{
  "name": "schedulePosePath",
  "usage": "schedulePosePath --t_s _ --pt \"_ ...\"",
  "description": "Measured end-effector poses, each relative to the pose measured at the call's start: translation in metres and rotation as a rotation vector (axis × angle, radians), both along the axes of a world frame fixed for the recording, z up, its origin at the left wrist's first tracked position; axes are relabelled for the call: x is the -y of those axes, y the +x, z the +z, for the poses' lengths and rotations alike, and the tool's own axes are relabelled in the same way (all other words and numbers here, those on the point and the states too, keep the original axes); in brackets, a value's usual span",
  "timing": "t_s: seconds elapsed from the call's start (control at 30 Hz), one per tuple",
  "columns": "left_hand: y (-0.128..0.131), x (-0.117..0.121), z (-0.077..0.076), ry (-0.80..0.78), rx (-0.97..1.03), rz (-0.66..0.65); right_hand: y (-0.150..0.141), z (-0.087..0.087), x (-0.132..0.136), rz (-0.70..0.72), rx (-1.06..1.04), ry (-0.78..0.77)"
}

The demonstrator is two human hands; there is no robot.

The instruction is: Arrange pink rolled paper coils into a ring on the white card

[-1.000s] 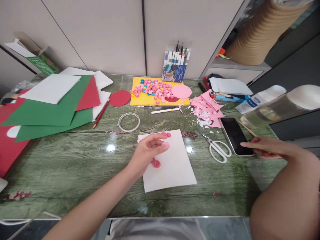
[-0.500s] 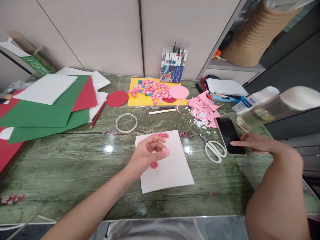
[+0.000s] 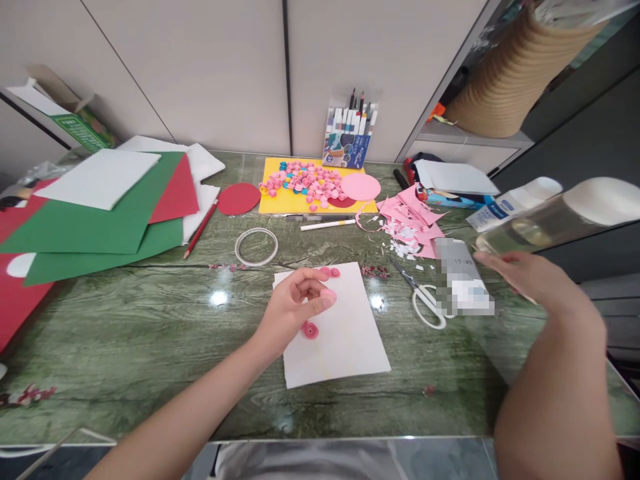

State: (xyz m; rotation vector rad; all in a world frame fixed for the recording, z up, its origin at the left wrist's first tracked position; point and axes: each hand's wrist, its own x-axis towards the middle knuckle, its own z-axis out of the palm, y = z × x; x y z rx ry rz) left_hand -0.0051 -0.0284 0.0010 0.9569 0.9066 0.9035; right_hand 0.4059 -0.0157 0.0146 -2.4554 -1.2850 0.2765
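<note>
My left hand (image 3: 295, 303) is over a white paper sheet (image 3: 345, 347), its fingers pinched on a small pink rolled-paper flower (image 3: 328, 296). Under and beside that hand, pink paper coils (image 3: 311, 331) lie on the sheet, partly covered by the fingers. My right hand (image 3: 530, 277) is at the right, just beyond the phone (image 3: 463, 273), whose screen is lit and blurred out. A thin wooden stick (image 3: 525, 296) shows below its fingers, apparently held in them. White-handled scissors (image 3: 427, 307) lie left of the phone.
Pink paper flowers (image 3: 310, 180) are heaped on yellow paper (image 3: 270, 203). Pink scraps (image 3: 413, 217), a tape roll (image 3: 256, 247), a red pencil (image 3: 203, 227) and coloured sheets (image 3: 100, 220) lie around. A marker box (image 3: 347, 143) and a clear bottle (image 3: 545, 217) stand behind.
My right hand has come off the phone, moving slightly up and right. The phone's screen has gone from dark to lit. My left hand keeps the pink flower almost in place.
</note>
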Motion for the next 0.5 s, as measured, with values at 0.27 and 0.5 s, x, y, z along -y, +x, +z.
schedulePosePath --t_s 0.27,0.5 --pt "0.005 0.003 -0.002 -0.060 -0.080 -0.045 -0.155 -0.002 0.001 0.482 0.002 0.041" --pt "0.004 0.000 -0.005 -0.007 -0.063 0.022 -0.179 -0.010 0.003 0.770 -0.082 -0.126"
